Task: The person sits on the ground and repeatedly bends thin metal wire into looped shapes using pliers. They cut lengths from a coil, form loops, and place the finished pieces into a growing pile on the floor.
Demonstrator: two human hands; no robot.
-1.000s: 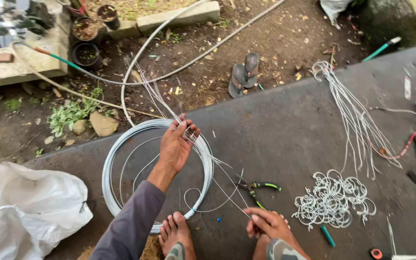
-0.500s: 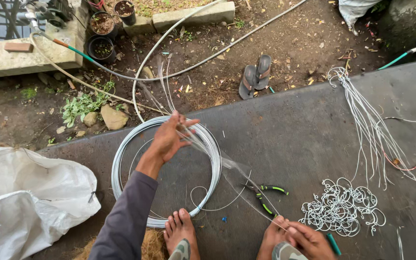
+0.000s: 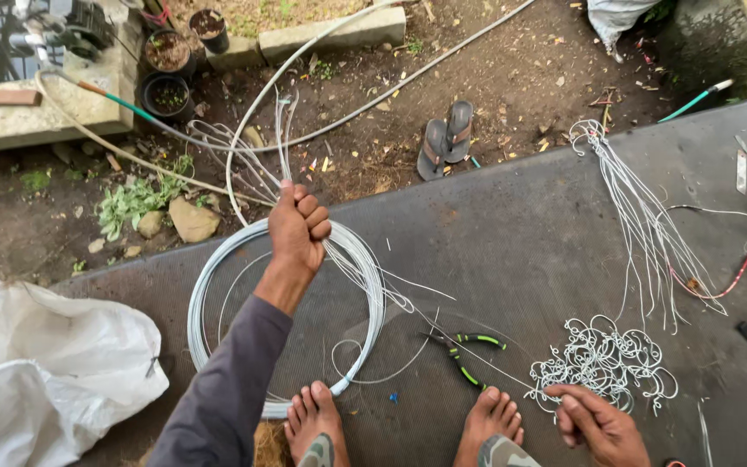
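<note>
Two sandals (image 3: 446,138), one pliers (image 3: 469,356), one wire coil (image 3: 218,294).

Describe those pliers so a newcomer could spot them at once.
On the dark mat, look between the big wire coil and the heap of bent wire curls, just ahead of the bare feet. The pliers lie there, the only tool with green-and-black handles.
</note>
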